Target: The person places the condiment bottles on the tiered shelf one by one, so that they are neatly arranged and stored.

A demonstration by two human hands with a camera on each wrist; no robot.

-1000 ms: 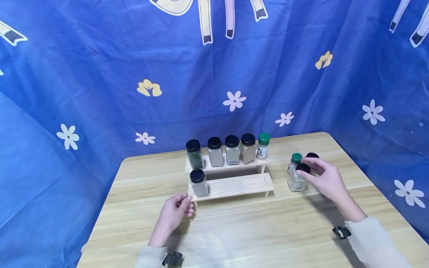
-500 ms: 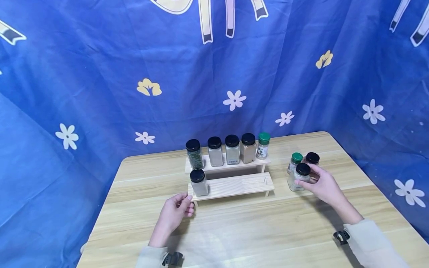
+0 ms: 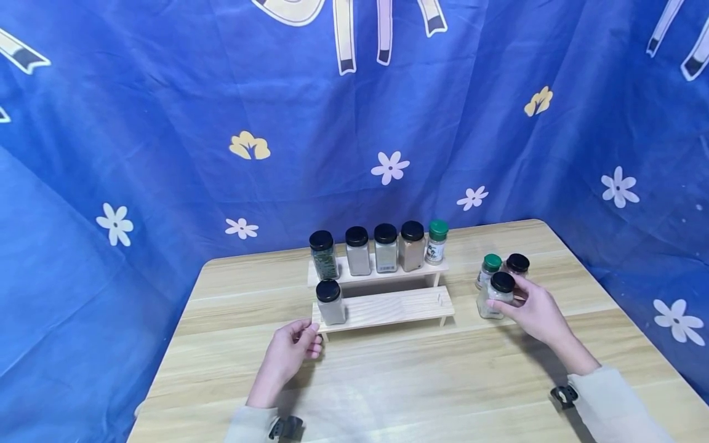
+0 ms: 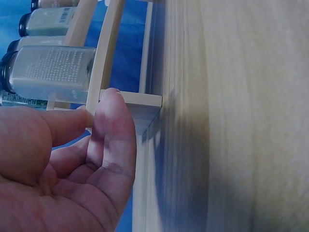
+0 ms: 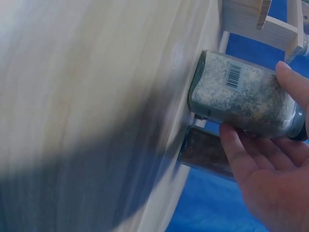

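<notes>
My left hand [image 3: 290, 352] pinches the left end of the lower wooden shelf [image 3: 399, 307], thumb and fingers on either side of the board in the left wrist view. On that shelf, just beside this hand, stands a black-lidded spice jar [image 3: 331, 303] with pale contents. At the right, my right hand [image 3: 532, 311] holds another black-lidded spice jar [image 5: 241, 94] by its sides; it has a barcode and whitish, flaky contents. It appears to stand on the table. Close behind it are a green-lidded shaker [image 3: 490, 271] and a black-lidded jar with dark contents [image 5: 205, 151].
The upper wooden shelf [image 3: 365, 278] behind bears several black-lidded jars and a green-lidded shaker [image 3: 435, 243] at its right end. A blue patterned cloth [image 3: 310, 123] hangs behind the wooden table [image 3: 399, 381].
My right hand has come down from around the jar's black lid to its sides, and the lid now shows fully. My left hand keeps its place on the shelf.
</notes>
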